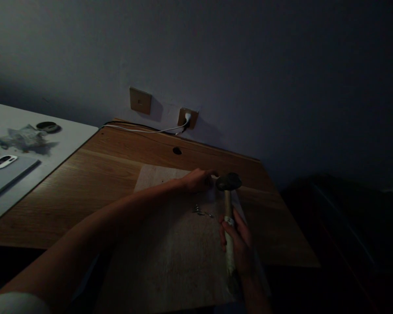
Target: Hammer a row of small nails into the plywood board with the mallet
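My right hand [239, 240] is wrapped round the handle of a hammer [229, 205], whose dark head points away from me. Close to the left of that head, my left hand [198, 180] rests low over a pale wooden board [173, 248]. Its fingers are bent and drawn together. Whatever they may pinch is too dark and small to make out. A few small metal screws or nails [199, 210] lie loose on the board, between my two hands and nearer to me than the left one.
The board lies on a brown wooden desk [94, 174] against the wall. A wall socket [187, 117] holds a white plug, with cables running left. On a white table [70, 135] at the left are a crumpled plastic bag [28, 137], a dark round object [47, 126] and a grey flat case [9, 174].
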`<state>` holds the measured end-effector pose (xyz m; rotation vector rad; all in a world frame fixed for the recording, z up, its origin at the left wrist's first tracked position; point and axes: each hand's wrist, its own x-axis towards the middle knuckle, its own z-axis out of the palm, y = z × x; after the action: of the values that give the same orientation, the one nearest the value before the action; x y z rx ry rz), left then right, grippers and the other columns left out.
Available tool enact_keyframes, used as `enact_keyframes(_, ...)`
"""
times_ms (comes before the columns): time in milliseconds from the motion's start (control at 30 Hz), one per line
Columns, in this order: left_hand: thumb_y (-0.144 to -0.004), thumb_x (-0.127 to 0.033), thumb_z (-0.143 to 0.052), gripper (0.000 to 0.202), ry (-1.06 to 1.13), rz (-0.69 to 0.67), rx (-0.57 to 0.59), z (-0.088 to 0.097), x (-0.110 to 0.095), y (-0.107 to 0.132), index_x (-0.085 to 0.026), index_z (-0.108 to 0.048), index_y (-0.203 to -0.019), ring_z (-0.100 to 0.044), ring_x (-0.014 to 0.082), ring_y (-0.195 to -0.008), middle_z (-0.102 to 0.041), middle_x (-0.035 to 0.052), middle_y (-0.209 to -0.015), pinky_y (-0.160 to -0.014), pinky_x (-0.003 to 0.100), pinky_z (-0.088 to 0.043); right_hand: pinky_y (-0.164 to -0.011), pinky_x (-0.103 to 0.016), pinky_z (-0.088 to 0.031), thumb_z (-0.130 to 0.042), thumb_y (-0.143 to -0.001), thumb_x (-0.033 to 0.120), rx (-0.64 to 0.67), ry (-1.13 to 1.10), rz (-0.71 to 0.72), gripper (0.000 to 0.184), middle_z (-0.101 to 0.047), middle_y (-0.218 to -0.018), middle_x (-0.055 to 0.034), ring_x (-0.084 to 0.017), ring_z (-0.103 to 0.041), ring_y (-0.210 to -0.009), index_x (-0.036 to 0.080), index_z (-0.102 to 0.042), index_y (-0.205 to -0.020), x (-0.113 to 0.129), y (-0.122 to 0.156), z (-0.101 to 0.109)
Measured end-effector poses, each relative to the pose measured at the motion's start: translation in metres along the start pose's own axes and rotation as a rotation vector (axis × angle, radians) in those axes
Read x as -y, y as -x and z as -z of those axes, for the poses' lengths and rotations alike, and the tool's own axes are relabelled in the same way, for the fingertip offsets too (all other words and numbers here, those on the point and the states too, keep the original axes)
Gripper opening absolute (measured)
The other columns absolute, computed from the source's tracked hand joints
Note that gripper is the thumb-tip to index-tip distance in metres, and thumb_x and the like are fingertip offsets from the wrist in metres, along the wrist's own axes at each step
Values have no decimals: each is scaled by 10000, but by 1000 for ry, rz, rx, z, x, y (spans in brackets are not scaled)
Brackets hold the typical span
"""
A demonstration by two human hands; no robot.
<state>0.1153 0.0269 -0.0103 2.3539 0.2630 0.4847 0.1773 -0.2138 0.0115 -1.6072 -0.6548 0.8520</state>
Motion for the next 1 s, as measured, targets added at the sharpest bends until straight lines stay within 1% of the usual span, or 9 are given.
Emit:
enact_keyframes(133,-781,-101,-670,525,-24,5,-12,0,1,0,-168,-601,-1297,-742,206,-894,-773,61,-993,-757,246,-518,-358,-185,-351,-698,-832,464,45,58,-7,401,-484,-539,79,-91,-383,-412,201,-654,-1131,1,1,-1)
enact_keyframes(233,-788,-98,-671,526,-19,11,-12,-1,2,0,-169,-596,-1304,-743,201,-878,-776,53,-970,-748,243,-515,-355,-189,-358,-692,-832,468,33,60,7,442,-501,-567,72,-92,-387,-418,202,-653,-1183,0,1,-2)
enact_keyframes(367,-789,-82,-666,520,21,-25,-9,-3,4,-1,-166,-589,-1296,-738,182,-866,-775,47,-959,-751,237,-513,-357,-189,-360,-690,-825,460,8,91,19,431,-477,-538,78,-98,-394,-421,199,-663,-1167,-1,0,-2)
enact_keyframes(500,-794,-95,-674,477,6,-15,-14,-4,4,-1,-167,-613,-1261,-733,187,-848,-767,48,-955,-736,245,-510,-361,-190,-368,-685,-824,474,7,89,16,441,-484,-558,76,-99,-401,-431,200,-655,-1168,0,0,-3)
enact_keyframes(633,-779,-82,-682,462,-49,-22,44,10,-2,-4,-159,-627,-1232,-710,201,-963,-750,69,-1060,-795,253,-502,-366,-192,-362,-691,-825,463,17,89,15,415,-478,-545,81,-99,-394,-425,204,-652,-1147,1,1,-2)
enact_keyframes(733,-789,-134,-710,330,-176,-30,126,31,-10,-5,-148,-672,-1116,-682,197,-955,-730,87,-1091,-787,256,-483,-370,-192,-358,-693,-829,480,7,65,25,391,-483,-530,79,-101,-395,-425,209,-650,-1108,0,2,-1)
enact_keyframes(833,-770,-268,-780,245,-284,20,346,47,-21,-1,-177,-707,-985,-650,179,-797,-736,42,-944,-696,255,-450,-368,-189,-360,-729,-803,503,-34,19,4,376,-481,-525,78,-99,-398,-425,214,-648,-1028,-1,3,-1)
enact_keyframes(900,-728,-314,-826,254,-334,34,485,49,-27,3,-197,-721,-928,-625,174,-742,-737,13,-866,-663,253,-422,-360,-184,-354,-754,-782,507,-61,-26,-15,390,-475,-527,83,-91,-387,-414,218,-638,-1017,-1,4,-2)
enact_keyframes(1000,-723,-246,-824,182,-375,-2,534,45,-29,6,-212,-739,-881,-608,164,-715,-743,-4,-828,-631,246,-384,-351,-167,-331,-760,-781,500,-67,-75,-35,381,-470,-519,90,-77,-366,-400,222,-618,-998,1,5,-3)
